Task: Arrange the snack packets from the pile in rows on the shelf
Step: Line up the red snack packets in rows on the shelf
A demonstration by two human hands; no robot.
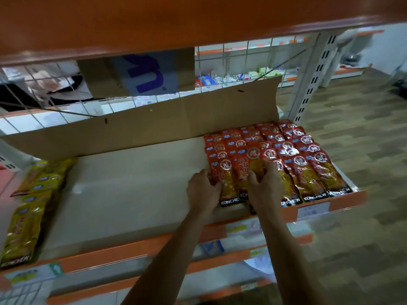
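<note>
A shop shelf (132, 194) with an orange front lip is seen from above, lined at the back with a cardboard sheet (154, 126) set against a wire grid; much of the pale deck is bare. Red snack packets (293, 150) are laid in overlapping rows at the shelf's right end, and yellow packets (28, 208) lie along the left edge. The left hand (203, 190) is curled onto the left border of the nearest red row, fingers closed on a packet edge. The right hand (264, 183) is pressed down on the neighbouring packets, fingers bent over them; whether one is actually pinched cannot be told. The source pile is not seen. The packets are judged light, thin, pliable and glossy, hence likely slippery when overlapped; a hold at the flat lower seam or side edges is judged safest.
</note>
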